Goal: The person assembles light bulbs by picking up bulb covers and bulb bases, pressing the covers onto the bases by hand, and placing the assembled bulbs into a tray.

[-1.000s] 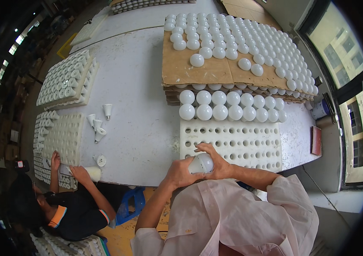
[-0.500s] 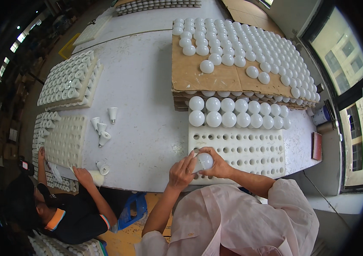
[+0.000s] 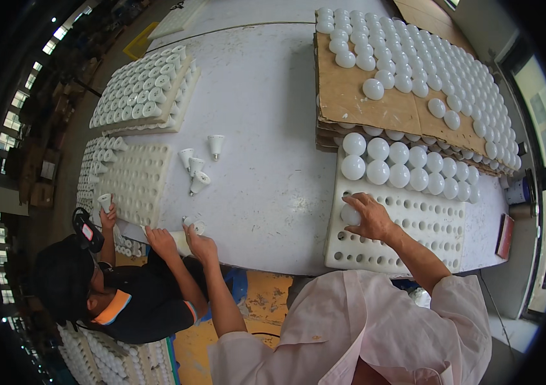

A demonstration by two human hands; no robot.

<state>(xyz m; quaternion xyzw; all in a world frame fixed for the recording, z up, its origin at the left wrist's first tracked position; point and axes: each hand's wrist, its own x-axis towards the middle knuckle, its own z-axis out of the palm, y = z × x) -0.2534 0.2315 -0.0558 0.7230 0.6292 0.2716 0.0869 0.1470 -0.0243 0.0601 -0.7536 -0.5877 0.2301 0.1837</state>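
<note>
My right hand (image 3: pixel 373 219) is curled around a round white light bulb (image 3: pixel 350 215), at the left end of the open hole rows in a white foam tray (image 3: pixel 401 253). Two rows of upright round bulbs (image 3: pixel 398 154) fill the tray's far side. Over at the table's front edge on the left, my left hand (image 3: pixel 202 247) closes its fingertips on the screw end of a white cone-shaped bulb base (image 3: pixel 197 226) lying on its side. Several similar loose bulb bases (image 3: pixel 200 182) are just beyond it.
Stacked cardboard sheets (image 3: pixel 375 109) with many round bulbs stand at the back right. At the left, a co-worker (image 3: pixel 119 289) holds a bulb base (image 3: pixel 105 203) beside a holed foam tray (image 3: pixel 138 176). Stacked trays of bulb bases (image 3: pixel 141 90) stand behind it.
My hands, together on the bulb before, have parted. The right moved it onto the foam tray; the left reached left to the loose bulb base. The view has shifted.
</note>
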